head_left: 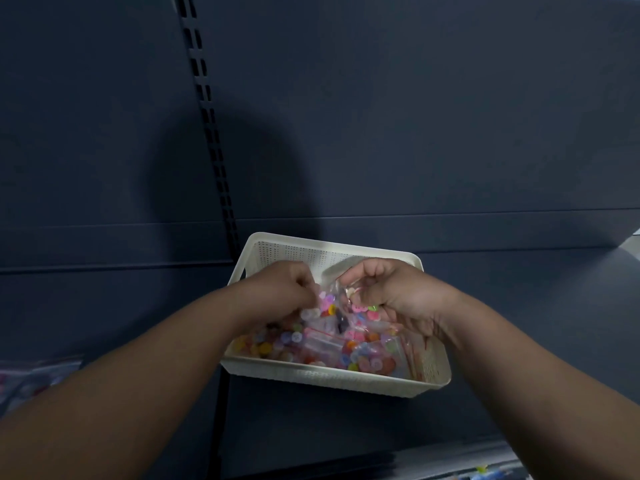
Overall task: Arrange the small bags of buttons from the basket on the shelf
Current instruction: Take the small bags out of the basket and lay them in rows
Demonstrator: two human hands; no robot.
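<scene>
The small bags of buttons (332, 344) lie heaped in the white basket (311, 375), clear pouches packed with pink, yellow, orange, blue and green buttons, filling it from its near wall to about halfway back. One raised bag (333, 301) is lifted above the heap, between your two hands.

Your right hand (391, 292) has its thumb and fingers curled in and pinched on the raised bag's upper right edge. Your left hand (287, 289) is curled tight as well, its fingertips closed on the bag's left side and its knuckles over the left part of the heap. The picture is soft here, so just where each finger lies on the plastic cannot be told. Both forearms reach in from the near side, over the basket's near rim.

The basket stands on the dark shelf (519, 341), its far rim close to the shelf's back edge, just right of the slotted upright (207, 109) on the back panel (415, 116). Toward the shelf's left end, well apart from the basket, lie a few more bags (31, 375), blurred. Small coloured things (485, 474) show below the shelf's front edge at lower right, too small to tell.
</scene>
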